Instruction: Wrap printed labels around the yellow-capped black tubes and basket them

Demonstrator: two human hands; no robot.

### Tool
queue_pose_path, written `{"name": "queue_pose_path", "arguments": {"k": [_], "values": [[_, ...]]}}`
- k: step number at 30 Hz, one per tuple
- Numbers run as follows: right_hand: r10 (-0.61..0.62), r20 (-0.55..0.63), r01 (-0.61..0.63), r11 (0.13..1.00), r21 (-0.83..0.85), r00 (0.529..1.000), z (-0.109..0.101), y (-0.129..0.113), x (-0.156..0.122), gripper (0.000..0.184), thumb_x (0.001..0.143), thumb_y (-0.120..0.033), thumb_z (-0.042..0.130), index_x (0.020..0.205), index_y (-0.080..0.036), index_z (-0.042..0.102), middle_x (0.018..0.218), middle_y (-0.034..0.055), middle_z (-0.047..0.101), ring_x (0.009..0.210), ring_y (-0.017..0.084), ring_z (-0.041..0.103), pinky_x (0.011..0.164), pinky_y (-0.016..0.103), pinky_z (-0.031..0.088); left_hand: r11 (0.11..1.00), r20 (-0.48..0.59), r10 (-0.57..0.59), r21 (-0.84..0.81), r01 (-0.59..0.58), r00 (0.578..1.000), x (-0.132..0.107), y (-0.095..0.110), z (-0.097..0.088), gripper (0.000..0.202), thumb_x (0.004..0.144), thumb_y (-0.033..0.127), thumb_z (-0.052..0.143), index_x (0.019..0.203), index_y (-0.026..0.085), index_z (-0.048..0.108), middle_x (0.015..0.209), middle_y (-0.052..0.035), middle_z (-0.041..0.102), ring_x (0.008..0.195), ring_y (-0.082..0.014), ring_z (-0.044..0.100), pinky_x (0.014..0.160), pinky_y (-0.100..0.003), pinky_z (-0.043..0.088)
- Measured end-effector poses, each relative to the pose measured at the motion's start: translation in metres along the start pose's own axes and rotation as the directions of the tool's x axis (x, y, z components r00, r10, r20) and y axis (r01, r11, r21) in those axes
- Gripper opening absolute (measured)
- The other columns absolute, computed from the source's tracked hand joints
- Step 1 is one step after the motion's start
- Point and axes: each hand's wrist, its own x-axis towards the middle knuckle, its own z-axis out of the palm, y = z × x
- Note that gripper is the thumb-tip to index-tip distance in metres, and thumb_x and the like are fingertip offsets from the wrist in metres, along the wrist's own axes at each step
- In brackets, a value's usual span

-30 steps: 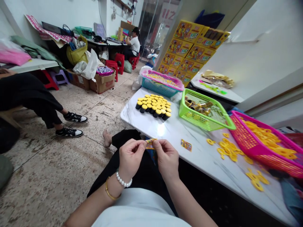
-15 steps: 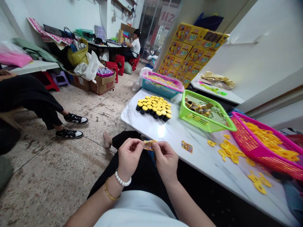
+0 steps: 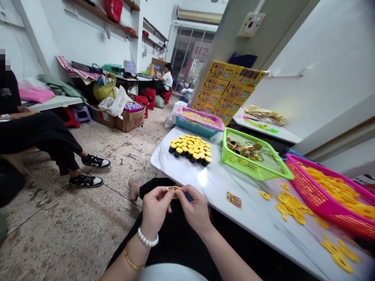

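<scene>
Between my two hands, over my lap, is a small yellow printed label, pinched at both ends and mostly covered by my fingers. My left hand, with a pearl bracelet at the wrist, is closed on one end. My right hand grips the other end between thumb and fingers. Another printed label lies flat on the marble-patterned table, right of my hands. Beyond them stand several black bottles with yellow caps, grouped closely together.
A green basket holds dark and gold wrapped pieces. Yellow plastic rings lie beside a pink basket full of more. A blue basket and stacked yellow boxes stand behind. A seated person's shoes are at left.
The head view has tilted upward. My hands have come closer together, and less of the label shows between the fingers, now seen more edge-on.
</scene>
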Motion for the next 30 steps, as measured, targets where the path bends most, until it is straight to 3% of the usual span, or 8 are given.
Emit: {"name": "queue_pose_path", "arguments": {"k": [5,8,12,17,20,23,26,30], "values": [[-0.284,-0.114,0.216,0.888,-0.405,0.952,-0.004,0.017,0.080,0.023,0.093,-0.037,0.060,0.082,-0.020,0.072,0.083,0.0066,0.067,0.087,0.023,0.060,0.084,0.037,0.047,0.927,0.108,-0.264,-0.248,0.283,0.959,0.015,-0.001,-0.010,0.038,0.064,0.041,0.084,0.079,0.012,0.066,0.054,0.0007,0.062,0.030,-0.0029,0.038,0.030,-0.014,0.012],[-0.341,0.049,0.281,0.679,-0.678,0.939,-0.001,0.035,0.120,0.020,0.085,-0.029,0.068,0.103,-0.023,0.074,0.110,0.0126,0.065,0.107,0.031,0.054,0.094,0.045,0.041,0.847,0.179,-0.327,-0.381,0.372,0.928,0.022,-0.001,-0.015,0.030,0.065,0.028,0.083,0.081,0.011,0.065,0.067,-0.0021,0.067,0.035,-0.0018,0.042,0.029,-0.013,0.013],[-0.340,0.200,0.361,0.522,-0.773,0.919,0.009,0.049,0.132,0.024,0.083,-0.026,0.069,0.106,-0.021,0.071,0.123,0.0149,0.061,0.118,0.034,0.047,0.095,0.045,0.038,0.767,0.176,-0.342,-0.516,0.382,0.923,0.028,0.000,-0.021,0.019,0.070,0.014,0.077,0.080,0.014,0.062,0.075,-0.0007,0.067,0.043,-0.0016,0.047,0.031,-0.009,0.019],[-0.314,0.257,0.392,0.515,-0.762,0.914,0.014,0.048,0.133,0.009,0.084,-0.022,0.063,0.091,-0.017,0.065,0.101,0.0153,0.067,0.098,0.031,0.055,0.084,0.041,0.042,0.716,0.126,-0.377,-0.589,0.375,0.918,0.035,0.000,-0.027,0.017,0.076,0.008,0.072,0.083,0.016,0.059,0.074,0.0023,0.063,0.040,-0.0007,0.042,0.031,-0.008,0.019],[-0.263,0.154,0.300,0.732,-0.612,0.953,0.011,0.036,0.127,0.010,0.081,-0.020,0.063,0.090,-0.016,0.064,0.091,0.0122,0.066,0.087,0.026,0.059,0.079,0.039,0.046,0.705,0.108,-0.397,-0.601,0.378,0.912,0.036,0.001,-0.027,0.014,0.079,0.008,0.069,0.084,0.016,0.060,0.073,0.0027,0.063,0.039,-0.0002,0.041,0.031,-0.008,0.019],[-0.060,0.013,0.061,0.994,-0.088,0.998,0.003,0.016,0.101,0.033,0.079,-0.033,0.070,0.108,-0.018,0.063,0.095,0.0076,0.067,0.084,0.022,0.063,0.078,0.036,0.051,0.694,0.128,-0.399,-0.605,0.391,0.908,0.035,0.002,-0.026,0.010,0.082,0.009,0.067,0.084,0.016,0.061,0.073,0.0020,0.064,0.039,0.0005,0.040,0.031,-0.008,0.020],[0.201,0.159,-0.245,0.903,0.352,0.967,-0.005,-0.003,0.067,0.038,0.076,-0.043,0.076,0.107,-0.023,0.068,0.097,0.0042,0.070,0.089,0.020,0.066,0.083,0.035,0.052,0.678,0.157,-0.404,-0.609,0.410,0.901,0.033,0.001,-0.026,0.008,0.083,0.008,0.066,0.084,0.015,0.062,0.070,0.0021,0.063,0.037,0.0012,0.039,0.031,-0.007,0.019],[0.342,0.284,-0.438,0.790,0.429,0.896,-0.008,-0.011,0.040,0.037,0.069,-0.045,0.083,0.097,-0.023,0.073,0.091,0.0025,0.073,0.086,0.018,0.066,0.083,0.033,0.052,0.642,0.210,-0.410,-0.625,0.445,0.887,0.032,0.001,-0.023,0.004,0.085,0.009,0.064,0.085,0.012,0.064,0.066,0.0026,0.059,0.036,0.0013,0.037,0.029,-0.008,0.018]]}}
